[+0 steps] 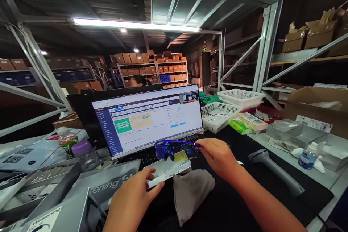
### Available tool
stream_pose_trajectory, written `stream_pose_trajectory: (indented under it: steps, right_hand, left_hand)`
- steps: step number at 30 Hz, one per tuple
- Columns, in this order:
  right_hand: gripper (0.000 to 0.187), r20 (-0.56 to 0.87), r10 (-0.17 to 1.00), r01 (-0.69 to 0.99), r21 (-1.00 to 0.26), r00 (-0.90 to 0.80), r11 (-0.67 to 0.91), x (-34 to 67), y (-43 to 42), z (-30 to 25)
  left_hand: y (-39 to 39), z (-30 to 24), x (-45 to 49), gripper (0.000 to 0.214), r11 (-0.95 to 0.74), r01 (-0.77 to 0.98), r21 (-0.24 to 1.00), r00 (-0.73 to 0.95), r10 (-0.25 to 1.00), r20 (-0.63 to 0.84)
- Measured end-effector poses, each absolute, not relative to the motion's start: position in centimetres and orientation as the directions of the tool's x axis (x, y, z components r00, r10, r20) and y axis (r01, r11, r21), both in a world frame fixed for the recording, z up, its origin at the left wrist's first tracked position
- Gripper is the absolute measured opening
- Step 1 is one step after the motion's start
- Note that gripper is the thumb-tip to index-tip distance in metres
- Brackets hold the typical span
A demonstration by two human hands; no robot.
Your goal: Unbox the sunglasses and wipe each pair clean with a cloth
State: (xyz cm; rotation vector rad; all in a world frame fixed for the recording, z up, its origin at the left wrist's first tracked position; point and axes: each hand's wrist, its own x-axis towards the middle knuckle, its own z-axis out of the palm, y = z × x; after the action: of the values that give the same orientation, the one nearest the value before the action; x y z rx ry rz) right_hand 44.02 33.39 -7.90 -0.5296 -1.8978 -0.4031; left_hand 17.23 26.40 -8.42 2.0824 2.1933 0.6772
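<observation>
My right hand [219, 156] pinches blue-framed sunglasses [176, 149] by their right end, in front of the monitor. They have one wide, dark blue mirrored lens. Below the lens, my left hand [138, 192] grips the left end of an open white-grey box [170, 168], thumb at the front and fingers behind. Something yellow [179, 156] shows at the box's far right end, partly behind the sunglasses. A grey cloth pouch [191, 190] lies on the black mat just under the box, between my two forearms.
A monitor [152, 119] stands ahead, with a keyboard partly hidden below it. A barcode scanner [277, 172], a small blue-liquid bottle [308, 156] and white baskets [220, 114] are on the right. Grey boxes [57, 210] and a purple-lidded jar [84, 154] crowd the left. A person [140, 81] is behind the monitor.
</observation>
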Motion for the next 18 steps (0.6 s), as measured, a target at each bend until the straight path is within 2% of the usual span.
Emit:
stream_pose_trajectory:
  steps: [2, 7, 15, 18]
  right_hand:
    - [0.019, 0.932, 0.167, 0.515, 0.024, -0.321, 0.857, 44.1, 33.0, -7.7]
    - [0.016, 0.925, 0.175, 0.458, -0.001, -0.338, 0.889, 43.9, 32.6, -7.8]
    - [0.017, 0.912, 0.191, 0.404, -0.031, -0.364, 0.914, 43.3, 32.8, -8.1]
    - [0.018, 0.899, 0.234, 0.386, -0.08, -0.37, 0.919, 43.4, 33.0, -8.3]
  left_hand:
    - [27.1, -8.9, 16.8, 0.039, -0.005, 0.922, 0.386, -0.104, 0.96, 0.26]
    - [28.6, -9.8, 16.7, 0.026, -0.087, 0.875, 0.476, -0.084, 0.941, 0.327]
    - [29.3, -9.7, 16.1, 0.043, -0.126, 0.83, 0.544, -0.126, 0.907, 0.402]
    - [29.0, -9.6, 15.7, 0.044, -0.145, 0.822, 0.55, -0.146, 0.881, 0.45]
